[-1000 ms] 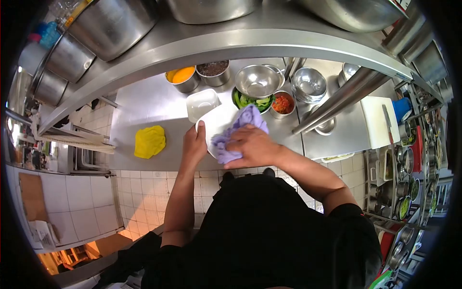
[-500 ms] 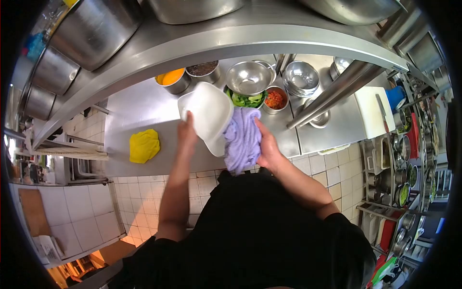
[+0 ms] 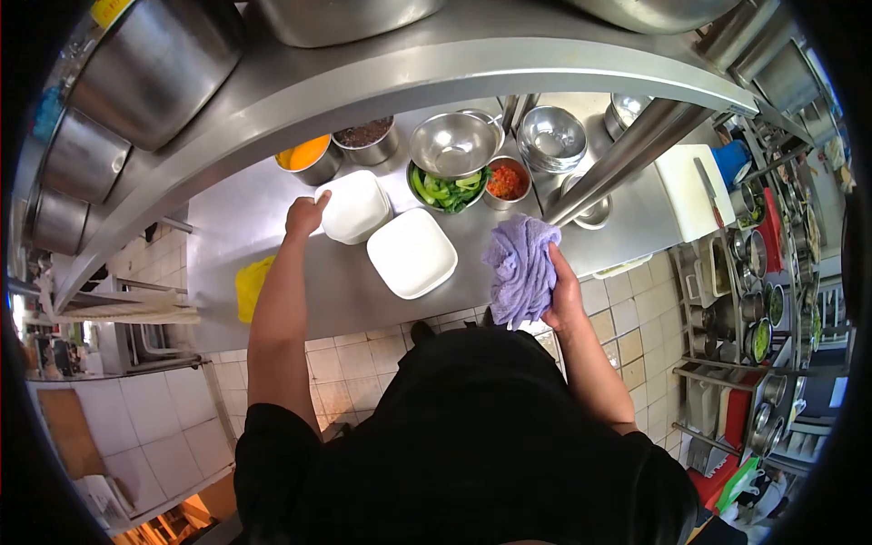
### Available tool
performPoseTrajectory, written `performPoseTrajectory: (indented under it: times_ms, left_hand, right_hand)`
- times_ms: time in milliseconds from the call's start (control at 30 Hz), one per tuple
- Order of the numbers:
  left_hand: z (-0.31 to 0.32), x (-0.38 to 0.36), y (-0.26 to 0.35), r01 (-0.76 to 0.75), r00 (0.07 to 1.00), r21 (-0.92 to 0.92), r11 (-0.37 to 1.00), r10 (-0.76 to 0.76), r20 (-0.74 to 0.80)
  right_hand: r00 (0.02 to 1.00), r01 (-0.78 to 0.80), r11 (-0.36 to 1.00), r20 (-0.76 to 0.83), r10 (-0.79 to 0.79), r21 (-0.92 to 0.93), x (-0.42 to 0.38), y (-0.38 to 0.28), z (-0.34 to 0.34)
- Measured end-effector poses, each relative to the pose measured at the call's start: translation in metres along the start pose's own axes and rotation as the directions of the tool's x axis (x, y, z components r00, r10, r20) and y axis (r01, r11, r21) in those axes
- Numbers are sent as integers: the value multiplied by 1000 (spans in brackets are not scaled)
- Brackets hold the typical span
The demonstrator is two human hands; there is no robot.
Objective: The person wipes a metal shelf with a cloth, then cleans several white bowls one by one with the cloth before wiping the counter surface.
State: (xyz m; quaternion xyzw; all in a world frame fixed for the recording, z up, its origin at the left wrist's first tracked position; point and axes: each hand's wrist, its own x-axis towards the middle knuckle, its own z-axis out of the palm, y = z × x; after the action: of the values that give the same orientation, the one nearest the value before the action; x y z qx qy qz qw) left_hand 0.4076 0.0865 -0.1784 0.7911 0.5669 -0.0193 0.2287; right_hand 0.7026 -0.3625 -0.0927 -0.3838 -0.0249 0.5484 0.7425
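Note:
My left hand point(image 3: 304, 216) rests on the edge of a stack of white square plates point(image 3: 356, 206) on the steel counter point(image 3: 263, 218). Beside the stack, nearer to me, lies a single white square plate point(image 3: 411, 252) with no hand on it. My right hand point(image 3: 563, 289) is off to the right of that plate and holds a bunched purple cloth point(image 3: 520, 268) above the counter's front edge.
Behind the plates stand metal tubs of orange sauce point(image 3: 307, 154), dark filling point(image 3: 365, 136), greens point(image 3: 445, 191) and chopped red food point(image 3: 507, 181), plus empty steel bowls point(image 3: 452, 143). A yellow cloth point(image 3: 247, 286) lies left. A white cutting board with a knife point(image 3: 690, 186) sits right. A steel shelf overhangs.
The plate that I held tilted and wiped now lies flat on the counter. My left hand has moved to the stack of plates; my right hand has drawn the purple cloth away to the right.

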Motion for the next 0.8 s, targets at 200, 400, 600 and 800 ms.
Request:
performPoseTrajectory:
  times_ms: [200, 400, 600, 800]
  left_hand:
    - [-6, -60, 34, 178, 874, -179, 968, -239, -424]
    - [27, -143, 66, 11, 992, -362, 932, 36, 125]
    - [47, -157, 90, -59, 997, -163, 985, 50, -58]
    - [50, -171, 109, -113, 964, 5, 994, 111, -242]
  right_hand:
    - [979, -74, 983, 200, 40, 165, 7, -3, 40]
    - [862, 503, 233, 503, -64, -833, 85, 57, 94]
    - [620, 619, -592, 784, -34, -516, 95, 125, 86]
    - [515, 846, -338, 796, 318, -412, 89, 67, 76]
